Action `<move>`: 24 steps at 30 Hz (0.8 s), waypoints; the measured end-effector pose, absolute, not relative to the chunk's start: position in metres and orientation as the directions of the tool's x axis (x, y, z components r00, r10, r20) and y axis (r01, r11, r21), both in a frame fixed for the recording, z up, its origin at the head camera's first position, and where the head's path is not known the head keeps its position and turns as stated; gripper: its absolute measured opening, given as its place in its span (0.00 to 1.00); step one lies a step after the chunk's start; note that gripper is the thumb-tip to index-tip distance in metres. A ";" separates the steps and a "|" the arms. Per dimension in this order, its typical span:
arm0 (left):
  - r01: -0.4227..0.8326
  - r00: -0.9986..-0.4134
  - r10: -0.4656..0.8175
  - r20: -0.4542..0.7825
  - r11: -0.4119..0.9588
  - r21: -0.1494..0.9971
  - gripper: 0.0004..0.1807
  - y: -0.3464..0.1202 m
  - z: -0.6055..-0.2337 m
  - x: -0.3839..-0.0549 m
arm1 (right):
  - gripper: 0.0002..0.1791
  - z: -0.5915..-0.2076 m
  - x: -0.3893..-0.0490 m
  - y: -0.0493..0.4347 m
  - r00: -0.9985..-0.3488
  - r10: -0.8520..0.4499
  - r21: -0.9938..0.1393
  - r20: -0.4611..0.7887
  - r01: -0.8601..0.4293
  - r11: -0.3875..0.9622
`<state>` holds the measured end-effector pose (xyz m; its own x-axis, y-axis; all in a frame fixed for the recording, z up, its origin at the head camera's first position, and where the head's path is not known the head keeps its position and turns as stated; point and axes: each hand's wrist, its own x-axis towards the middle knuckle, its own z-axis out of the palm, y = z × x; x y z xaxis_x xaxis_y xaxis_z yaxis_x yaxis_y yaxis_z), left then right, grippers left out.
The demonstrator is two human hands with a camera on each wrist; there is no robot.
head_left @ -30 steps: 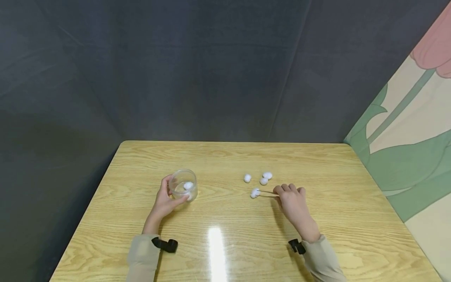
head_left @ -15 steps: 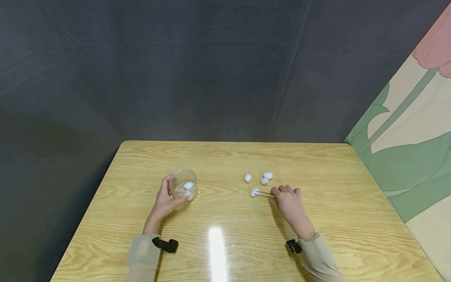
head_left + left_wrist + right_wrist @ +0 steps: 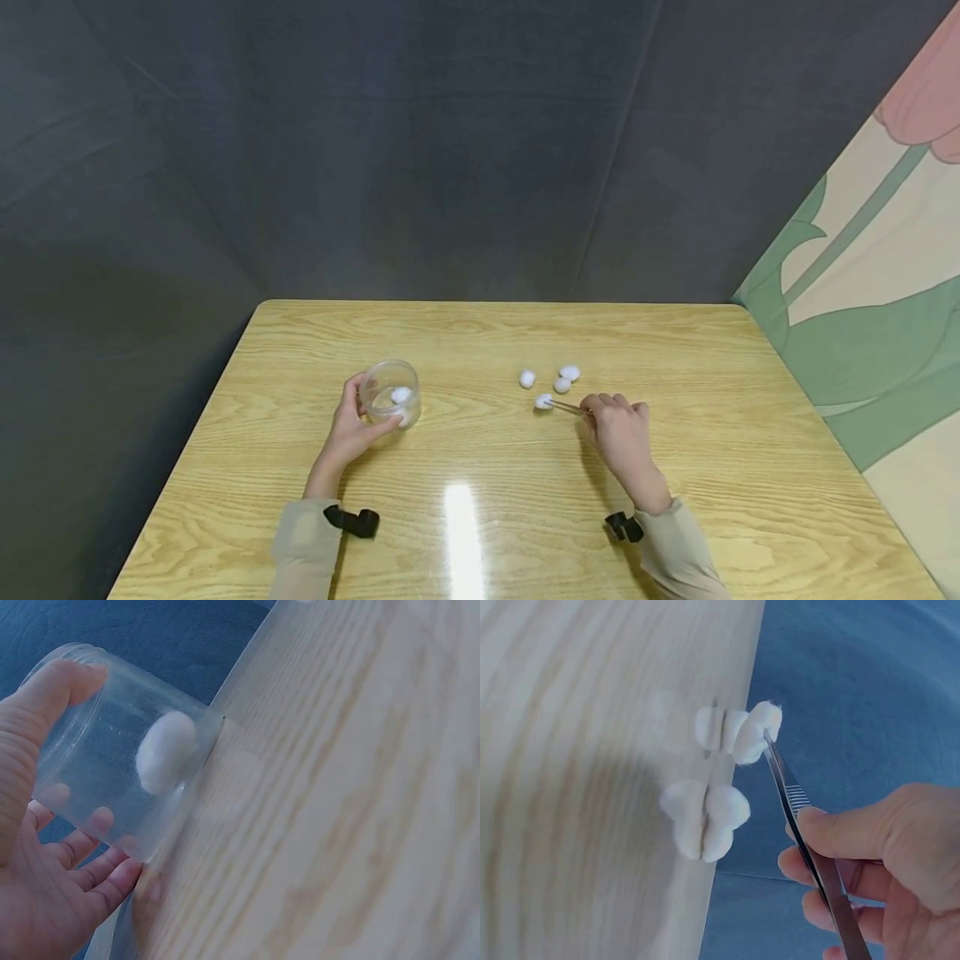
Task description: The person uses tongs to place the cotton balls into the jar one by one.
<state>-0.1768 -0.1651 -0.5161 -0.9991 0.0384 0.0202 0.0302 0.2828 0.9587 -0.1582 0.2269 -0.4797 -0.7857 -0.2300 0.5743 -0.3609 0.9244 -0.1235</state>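
My left hand (image 3: 362,429) holds a clear round jar (image 3: 381,406) upright on the table, thumb on one side and fingers on the other. White cotton balls (image 3: 166,753) lie inside it. My right hand (image 3: 621,437) pinches metal tweezers (image 3: 807,832) between thumb and fingers. The tweezers' tips are closed on a cotton ball (image 3: 758,733), which appears slightly raised off the tabletop. Just beyond it sit three loose cotton balls: a single one (image 3: 527,379) to the left, and a near one (image 3: 562,385) touching a far one (image 3: 570,372).
The wooden table (image 3: 465,333) has a bright light reflection near its front. A dark cloth (image 3: 450,150) hangs behind and to the left. At the right is a flower-patterned cloth (image 3: 885,333). Each wrist wears a black camera strap.
The tweezers' arms have come together on the cotton ball, which has shifted a little away from me and seems lifted. The left hand and jar have stayed still.
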 end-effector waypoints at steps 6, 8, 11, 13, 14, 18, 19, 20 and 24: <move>0.052 -0.998 0.041 0.042 0.285 0.957 0.46 -0.165 -0.516 -0.176 | 0.09 -0.474 -0.156 0.223 -0.795 -0.208 -0.155 0.569 -0.353 0.923; 0.055 -0.998 0.041 0.045 0.285 0.957 0.47 -0.165 -0.516 -0.176 | 0.09 -0.473 -0.156 0.222 -0.799 -0.207 -0.161 0.565 -0.353 0.922; 0.057 -0.998 0.044 0.046 0.288 0.956 0.46 -0.165 -0.516 -0.176 | 0.09 -0.473 -0.156 0.220 -0.802 -0.205 -0.171 0.561 -0.355 0.919; 0.057 -0.998 0.044 0.046 0.287 0.956 0.46 -0.165 -0.516 -0.176 | 0.09 -0.473 -0.156 0.220 -0.801 -0.207 -0.170 0.562 -0.358 0.918; 0.057 -0.998 0.046 0.046 0.287 0.956 0.46 -0.165 -0.517 -0.176 | 0.09 -0.473 -0.156 0.219 -0.800 -0.207 -0.172 0.563 -0.359 0.918; 0.058 -0.998 0.047 0.046 0.282 0.958 0.46 -0.166 -0.517 -0.176 | 0.09 -0.472 -0.156 0.217 -0.802 -0.207 -0.170 0.561 -0.356 0.919; 0.059 -0.998 0.048 0.047 0.280 0.958 0.46 -0.166 -0.517 -0.176 | 0.09 -0.471 -0.156 0.217 -0.804 -0.205 -0.171 0.558 -0.353 0.920; 0.061 -0.998 0.049 0.049 0.281 0.958 0.46 -0.165 -0.517 -0.176 | 0.09 -0.471 -0.156 0.216 -0.806 -0.204 -0.173 0.556 -0.352 0.920; 0.069 -0.997 0.048 0.058 0.283 0.957 0.46 -0.165 -0.516 -0.176 | 0.08 -0.468 -0.157 0.213 -0.816 -0.200 -0.185 0.542 -0.349 0.919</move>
